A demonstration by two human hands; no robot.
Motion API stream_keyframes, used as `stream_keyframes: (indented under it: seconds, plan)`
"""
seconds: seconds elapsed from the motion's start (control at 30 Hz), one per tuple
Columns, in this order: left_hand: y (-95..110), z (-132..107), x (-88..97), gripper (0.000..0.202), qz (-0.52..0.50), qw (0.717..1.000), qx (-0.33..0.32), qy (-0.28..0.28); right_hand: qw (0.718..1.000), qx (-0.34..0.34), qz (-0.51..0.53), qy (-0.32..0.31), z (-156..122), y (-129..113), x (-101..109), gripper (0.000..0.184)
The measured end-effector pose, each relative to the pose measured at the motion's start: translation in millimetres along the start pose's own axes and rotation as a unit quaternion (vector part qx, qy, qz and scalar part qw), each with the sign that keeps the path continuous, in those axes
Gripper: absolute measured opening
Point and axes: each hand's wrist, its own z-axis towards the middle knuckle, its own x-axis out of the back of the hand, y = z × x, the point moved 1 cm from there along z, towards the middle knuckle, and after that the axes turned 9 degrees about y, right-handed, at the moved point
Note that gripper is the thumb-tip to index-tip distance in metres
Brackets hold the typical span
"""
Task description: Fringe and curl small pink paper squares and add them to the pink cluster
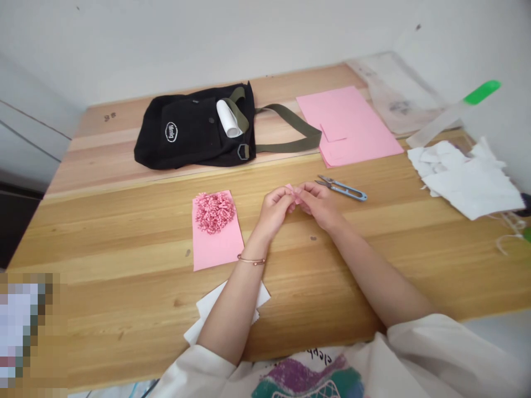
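Both of my hands meet over the middle of the wooden table [124, 232]. My left hand [274, 210] and my right hand [318, 203] pinch a small pink paper piece [291, 191] between their fingertips. A thin bracelet circles my left wrist. To the left of my hands lies a pink paper sheet [218, 246] with a heap of small pink rolled paper bits [214, 211] on its far end. Small thread snips [342, 188] with grey-blue handles lie just right of my right hand.
A black bag [188, 132] with an olive strap and a white roll lies at the back. Larger pink sheets [348, 124] sit back right. White fabric scraps [468, 179] lie at the right edge, white paper [205, 312] under my left forearm.
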Motion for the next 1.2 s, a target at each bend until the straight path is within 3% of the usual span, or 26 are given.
stream_keyframes:
  seconds: [0.23,0.4,0.6,1.2]
  plan:
    - [-1.4,-0.4,1.0,0.015,0.017,1.000,0.005,0.002,1.000,0.004,0.017,0.013,-0.8,-0.3,-0.4,0.042]
    - [-1.8,0.1,1.0,0.014,0.010,1.000,-0.004,0.003,1.000,0.017,0.002,-0.012,-1.3,-2.1,-1.0,0.036]
    - [-0.8,0.1,0.4,0.015,0.001,1.000,0.003,0.006,1.000,0.012,0.003,0.004,-2.5,-3.2,-0.8,0.032]
    - [-2.6,0.9,1.5,0.017,-0.006,1.000,0.021,0.016,1.000,0.017,-0.014,0.009,-0.5,2.1,0.7,0.044]
